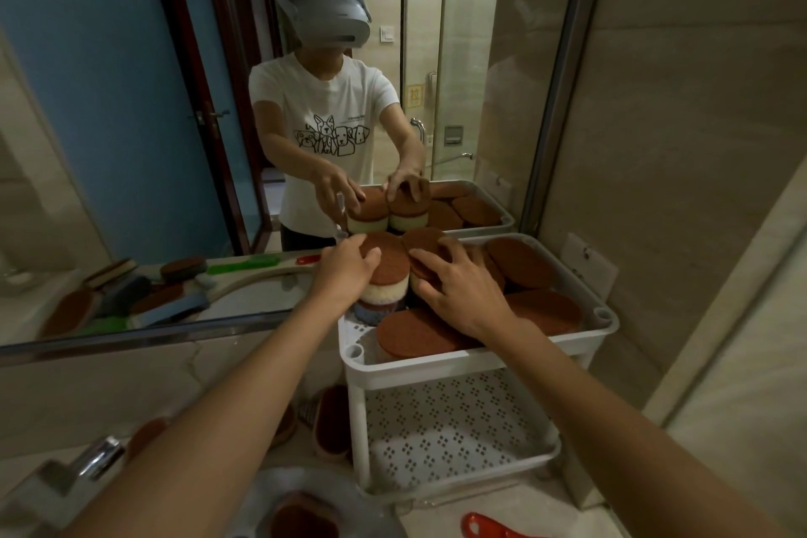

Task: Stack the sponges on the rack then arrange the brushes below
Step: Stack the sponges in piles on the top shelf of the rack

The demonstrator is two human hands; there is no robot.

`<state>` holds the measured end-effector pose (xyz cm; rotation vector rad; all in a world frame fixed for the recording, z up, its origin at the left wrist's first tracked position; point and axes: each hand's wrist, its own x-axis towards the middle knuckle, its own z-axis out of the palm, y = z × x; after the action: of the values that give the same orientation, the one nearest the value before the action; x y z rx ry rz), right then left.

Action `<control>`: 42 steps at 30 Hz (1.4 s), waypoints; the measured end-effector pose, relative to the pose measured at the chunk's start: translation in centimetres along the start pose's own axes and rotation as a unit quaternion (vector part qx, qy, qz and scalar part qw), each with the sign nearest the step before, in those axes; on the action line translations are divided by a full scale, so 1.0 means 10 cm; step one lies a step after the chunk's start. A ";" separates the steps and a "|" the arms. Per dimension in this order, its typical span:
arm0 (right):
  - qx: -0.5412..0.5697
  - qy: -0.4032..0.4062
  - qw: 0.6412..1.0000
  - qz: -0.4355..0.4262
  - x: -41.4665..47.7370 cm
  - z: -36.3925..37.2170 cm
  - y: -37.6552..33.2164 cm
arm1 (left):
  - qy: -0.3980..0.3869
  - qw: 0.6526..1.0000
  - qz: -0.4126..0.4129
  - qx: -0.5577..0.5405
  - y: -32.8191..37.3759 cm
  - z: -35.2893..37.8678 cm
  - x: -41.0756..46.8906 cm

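A white two-tier rack [480, 356] stands against the mirror. Its top tray holds several round sponges with brown scouring tops. My left hand [345, 269] rests on the top sponge [391, 260] of a tall stack at the tray's back left, fingers over its edge. My right hand [458, 290] grips a second stack of sponges [425, 242] just to the right, fingers spread over its top. More sponges [519, 260] lie flat and leaning across the tray. The lower perforated shelf [454, 432] holds nothing. A brown-bristled brush [332, 424] lies left of the rack.
A red handle [489, 526] lies on the counter in front of the rack. A chrome tap [94, 456] and a basin with a brown sponge [301, 515] are at the lower left. The mirror reflects me and more brushes. A tiled wall closes the right side.
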<state>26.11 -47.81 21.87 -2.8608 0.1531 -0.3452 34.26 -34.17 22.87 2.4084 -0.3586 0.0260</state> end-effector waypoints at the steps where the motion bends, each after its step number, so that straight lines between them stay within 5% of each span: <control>1: 0.000 -0.002 1.000 0.001 0.00 0.00 0.00 | -0.002 1.000 0.001 0.003 0.01 0.00 0.00; 9: 0.016 0.002 1.000 0.010 -0.03 -0.02 0.00 | -0.016 1.000 -0.006 0.000 0.03 -0.04 -0.04; 13: 0.054 0.081 0.995 -0.023 -0.05 -0.03 -0.07 | 0.039 0.999 -0.024 -0.023 0.05 -0.10 -0.13; 18: 0.118 0.199 0.970 -0.072 -0.11 -0.06 -0.33 | 0.106 0.993 -0.035 -0.048 0.10 -0.30 -0.33; 24: 0.252 0.221 0.925 -0.181 -0.40 0.04 -1.00 | 0.171 0.968 -0.085 -0.164 -0.37 -0.56 -0.90; 31: 0.306 0.077 0.919 -0.235 -0.98 0.77 -1.91 | 0.193 0.929 -0.209 -0.237 -1.51 -0.70 -1.88; 42: 0.241 -0.215 0.936 -0.140 -2.17 2.36 -3.23 | 0.089 0.910 -0.359 -0.188 -3.53 -0.83 -3.36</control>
<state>13.36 -8.21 3.47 -2.3891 -0.3746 0.1796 11.85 5.02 2.77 1.9970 0.5704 -0.1404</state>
